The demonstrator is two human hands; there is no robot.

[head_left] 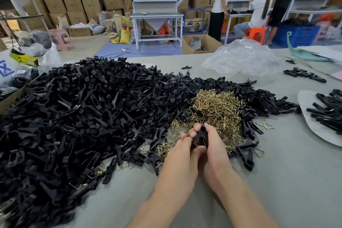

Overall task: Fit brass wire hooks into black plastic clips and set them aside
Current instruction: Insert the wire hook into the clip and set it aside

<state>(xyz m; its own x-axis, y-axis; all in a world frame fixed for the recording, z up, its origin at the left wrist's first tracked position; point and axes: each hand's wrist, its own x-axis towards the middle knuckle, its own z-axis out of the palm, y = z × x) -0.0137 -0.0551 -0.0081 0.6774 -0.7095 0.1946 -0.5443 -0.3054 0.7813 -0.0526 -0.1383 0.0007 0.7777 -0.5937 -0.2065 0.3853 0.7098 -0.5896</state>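
Both hands meet over the near edge of a heap of brass wire hooks [216, 109]. Between them sits one black plastic clip [201, 137], with a brass wire triangle showing at its lower end. My left hand [183, 149] pinches the clip from the left with thumb and fingertips. My right hand [215, 151] curls round its right side. A large pile of loose black clips [83, 116] covers the table's left half and wraps behind the hooks. Fitted clips [248, 155] with wire loops lie just right of my hands.
The grey table [288, 181] carries a white sheet [307, 116] with more black clips at the right edge, a crumpled clear plastic bag [242, 59] at the back, and a small clip cluster [304, 74]. People work at benches far behind, among cardboard boxes.
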